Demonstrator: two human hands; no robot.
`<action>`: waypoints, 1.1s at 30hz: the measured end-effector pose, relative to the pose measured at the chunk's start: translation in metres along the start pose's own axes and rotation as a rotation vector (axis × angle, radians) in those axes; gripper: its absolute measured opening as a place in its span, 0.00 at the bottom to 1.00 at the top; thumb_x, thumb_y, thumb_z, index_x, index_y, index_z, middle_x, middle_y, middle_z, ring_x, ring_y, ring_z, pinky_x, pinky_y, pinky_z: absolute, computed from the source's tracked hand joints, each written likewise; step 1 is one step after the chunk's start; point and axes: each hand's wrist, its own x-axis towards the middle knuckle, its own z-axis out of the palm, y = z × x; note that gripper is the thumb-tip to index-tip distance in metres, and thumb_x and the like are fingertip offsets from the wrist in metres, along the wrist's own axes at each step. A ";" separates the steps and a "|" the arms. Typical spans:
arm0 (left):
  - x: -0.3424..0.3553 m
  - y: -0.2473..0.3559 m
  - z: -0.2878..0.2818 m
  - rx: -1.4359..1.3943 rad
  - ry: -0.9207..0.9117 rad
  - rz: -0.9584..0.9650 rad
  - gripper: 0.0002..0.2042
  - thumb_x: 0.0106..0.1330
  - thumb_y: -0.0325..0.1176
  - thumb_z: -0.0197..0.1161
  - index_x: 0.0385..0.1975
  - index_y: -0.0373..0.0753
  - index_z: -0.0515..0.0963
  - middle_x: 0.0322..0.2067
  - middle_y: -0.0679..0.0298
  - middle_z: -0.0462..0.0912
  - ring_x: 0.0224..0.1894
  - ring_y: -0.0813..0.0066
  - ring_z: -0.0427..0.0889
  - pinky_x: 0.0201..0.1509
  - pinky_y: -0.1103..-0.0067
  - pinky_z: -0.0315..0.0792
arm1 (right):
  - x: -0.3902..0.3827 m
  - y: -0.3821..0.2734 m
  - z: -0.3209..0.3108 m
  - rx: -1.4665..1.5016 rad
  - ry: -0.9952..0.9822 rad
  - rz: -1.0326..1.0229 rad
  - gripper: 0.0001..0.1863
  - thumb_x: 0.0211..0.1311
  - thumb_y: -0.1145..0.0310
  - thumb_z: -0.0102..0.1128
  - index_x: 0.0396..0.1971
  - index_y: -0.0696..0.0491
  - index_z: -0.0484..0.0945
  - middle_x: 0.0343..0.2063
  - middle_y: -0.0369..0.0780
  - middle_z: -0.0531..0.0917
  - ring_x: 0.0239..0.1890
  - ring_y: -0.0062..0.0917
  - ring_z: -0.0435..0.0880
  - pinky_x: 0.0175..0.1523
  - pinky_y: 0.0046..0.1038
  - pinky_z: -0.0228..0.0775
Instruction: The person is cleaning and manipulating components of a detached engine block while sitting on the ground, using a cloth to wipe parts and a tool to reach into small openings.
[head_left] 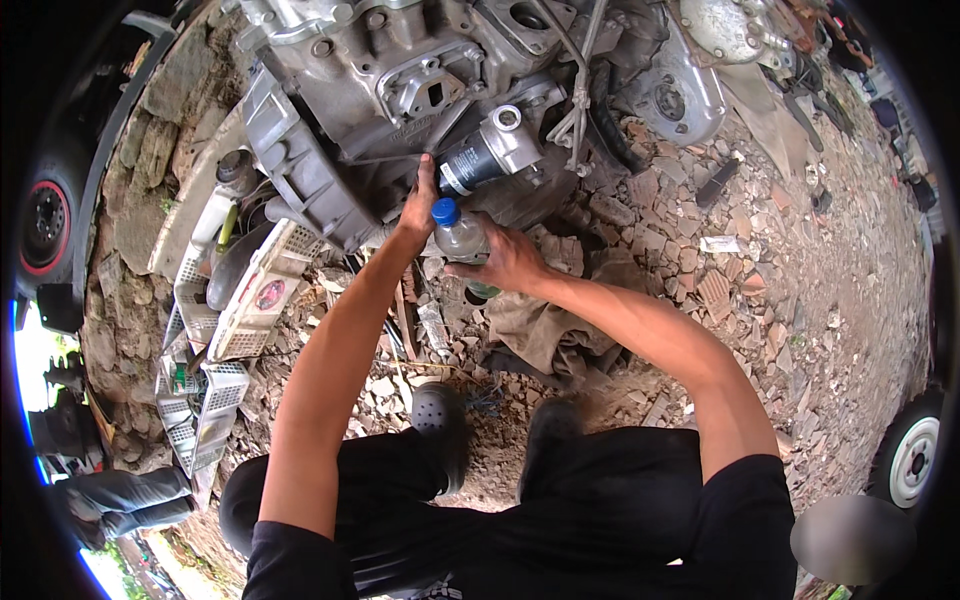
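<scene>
A clear plastic bottle (462, 240) with a blue cap stands roughly upright in front of the engine block (345, 110). My right hand (512, 260) is closed round its right side, thumb across the lower front. Just left of the bottle's cap, my left hand (418, 207) reaches up to the engine, one digit stretched out; its other fingers are mostly hidden. Close by that hand, a black cylindrical filter (470, 166) sits tilted in a silver housing (512, 140) on the engine's side.
Broken tile and stone rubble (690, 260) covers the ground. A brown cloth (560, 320) lies below my right hand. White plastic crates (265, 290) stand at the left, beside a stone wall (130, 210). A silver cover (680, 95) is at the far right of the engine.
</scene>
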 end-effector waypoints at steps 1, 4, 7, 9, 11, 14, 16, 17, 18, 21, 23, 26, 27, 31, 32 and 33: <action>0.000 0.004 -0.003 0.160 0.011 0.042 0.52 0.65 0.79 0.37 0.69 0.31 0.64 0.57 0.49 0.78 0.58 0.59 0.79 0.66 0.68 0.69 | 0.002 0.004 0.000 -0.003 0.003 0.001 0.55 0.49 0.29 0.70 0.64 0.59 0.64 0.48 0.57 0.82 0.49 0.53 0.85 0.54 0.46 0.79; -0.025 0.051 0.012 0.299 -0.056 -0.132 0.53 0.64 0.81 0.34 0.67 0.31 0.68 0.52 0.52 0.81 0.54 0.60 0.80 0.63 0.64 0.71 | -0.002 0.016 -0.001 -0.058 0.082 0.033 0.53 0.51 0.31 0.69 0.65 0.55 0.64 0.47 0.56 0.83 0.47 0.51 0.86 0.52 0.44 0.81; -0.043 0.071 0.002 0.291 -0.026 -0.284 0.48 0.68 0.77 0.36 0.66 0.34 0.69 0.52 0.53 0.81 0.53 0.60 0.81 0.58 0.61 0.76 | 0.005 0.008 -0.002 -0.049 0.116 -0.031 0.53 0.50 0.30 0.69 0.64 0.57 0.65 0.48 0.56 0.83 0.48 0.49 0.86 0.54 0.44 0.80; -0.040 0.048 -0.009 0.180 0.062 -0.253 0.44 0.71 0.73 0.36 0.66 0.36 0.69 0.53 0.54 0.80 0.53 0.61 0.82 0.55 0.62 0.79 | 0.009 0.003 -0.001 -0.033 0.116 -0.053 0.54 0.50 0.29 0.69 0.63 0.59 0.65 0.49 0.56 0.82 0.49 0.49 0.86 0.55 0.44 0.80; -0.050 0.056 0.014 0.072 0.128 -0.239 0.36 0.78 0.64 0.35 0.65 0.37 0.69 0.55 0.54 0.79 0.54 0.62 0.83 0.54 0.65 0.82 | 0.007 0.012 -0.011 -0.054 0.143 -0.008 0.54 0.51 0.30 0.69 0.64 0.59 0.64 0.50 0.56 0.82 0.49 0.49 0.86 0.56 0.44 0.80; -0.062 0.045 -0.003 0.098 0.020 -0.307 0.31 0.79 0.58 0.40 0.66 0.37 0.67 0.58 0.56 0.78 0.55 0.63 0.83 0.55 0.66 0.83 | 0.007 0.009 -0.009 -0.069 0.159 0.004 0.51 0.53 0.32 0.68 0.63 0.59 0.66 0.50 0.55 0.83 0.50 0.48 0.86 0.55 0.43 0.81; -0.081 0.049 -0.017 0.351 -0.188 -0.249 0.23 0.79 0.48 0.49 0.63 0.35 0.70 0.54 0.58 0.80 0.48 0.67 0.84 0.47 0.72 0.83 | 0.006 0.003 -0.017 -0.106 0.091 0.051 0.51 0.54 0.29 0.66 0.63 0.60 0.67 0.47 0.55 0.84 0.48 0.47 0.87 0.54 0.46 0.81; -0.100 0.064 -0.010 0.481 -0.234 -0.254 0.20 0.79 0.44 0.53 0.58 0.34 0.75 0.47 0.59 0.84 0.41 0.72 0.86 0.42 0.76 0.83 | 0.005 0.008 -0.022 -0.144 0.112 0.043 0.51 0.54 0.29 0.65 0.62 0.60 0.67 0.47 0.55 0.84 0.47 0.47 0.88 0.53 0.46 0.82; -0.124 0.079 -0.009 0.615 -0.270 -0.257 0.17 0.78 0.41 0.56 0.53 0.33 0.80 0.40 0.61 0.88 0.34 0.77 0.87 0.37 0.79 0.83 | 0.004 0.006 -0.028 -0.177 0.134 0.026 0.51 0.54 0.28 0.64 0.62 0.59 0.68 0.46 0.55 0.85 0.46 0.47 0.88 0.53 0.47 0.82; -0.172 0.119 -0.015 0.945 -0.411 -0.239 0.25 0.72 0.57 0.59 0.34 0.37 0.86 0.26 0.65 0.88 0.27 0.76 0.87 0.37 0.76 0.83 | 0.002 -0.003 -0.044 -0.158 0.063 -0.001 0.52 0.55 0.28 0.63 0.64 0.60 0.67 0.51 0.53 0.82 0.51 0.49 0.85 0.60 0.48 0.77; -0.185 0.135 -0.020 1.130 -0.463 -0.187 0.27 0.75 0.57 0.54 0.33 0.36 0.86 0.26 0.60 0.87 0.31 0.67 0.88 0.44 0.70 0.82 | -0.004 -0.011 -0.050 -0.125 0.033 -0.021 0.50 0.57 0.29 0.62 0.65 0.57 0.67 0.52 0.50 0.82 0.53 0.47 0.83 0.62 0.50 0.75; -0.183 0.129 -0.030 1.207 -0.486 -0.003 0.28 0.77 0.55 0.49 0.35 0.33 0.84 0.28 0.53 0.87 0.39 0.55 0.88 0.52 0.64 0.79 | -0.017 -0.016 -0.059 -0.002 -0.073 0.096 0.49 0.57 0.29 0.62 0.67 0.53 0.66 0.53 0.48 0.82 0.56 0.44 0.82 0.64 0.51 0.72; -0.173 0.112 -0.033 1.228 -0.483 0.130 0.27 0.77 0.53 0.48 0.37 0.32 0.84 0.31 0.51 0.87 0.41 0.52 0.87 0.53 0.62 0.78 | -0.022 -0.017 -0.065 0.051 -0.100 0.129 0.49 0.57 0.30 0.63 0.68 0.51 0.65 0.54 0.46 0.81 0.59 0.41 0.80 0.67 0.51 0.69; -0.155 0.091 -0.037 1.163 -0.633 0.266 0.26 0.73 0.51 0.53 0.47 0.29 0.79 0.44 0.46 0.85 0.50 0.49 0.85 0.55 0.59 0.76 | -0.037 -0.042 -0.080 0.146 -0.080 0.339 0.48 0.56 0.33 0.67 0.67 0.51 0.66 0.54 0.46 0.80 0.61 0.38 0.77 0.68 0.43 0.69; -0.154 0.089 -0.037 1.206 -0.625 0.318 0.27 0.73 0.52 0.54 0.47 0.29 0.79 0.41 0.49 0.86 0.49 0.51 0.86 0.54 0.60 0.77 | -0.038 -0.047 -0.082 0.176 -0.069 0.387 0.47 0.56 0.33 0.67 0.66 0.51 0.67 0.54 0.45 0.80 0.61 0.37 0.78 0.67 0.43 0.69; -0.154 0.087 -0.035 1.243 -0.621 0.373 0.27 0.72 0.54 0.55 0.47 0.29 0.79 0.39 0.51 0.87 0.47 0.53 0.86 0.52 0.61 0.78 | -0.043 -0.053 -0.086 0.201 -0.058 0.442 0.47 0.56 0.33 0.68 0.66 0.51 0.68 0.54 0.44 0.80 0.61 0.37 0.78 0.67 0.43 0.69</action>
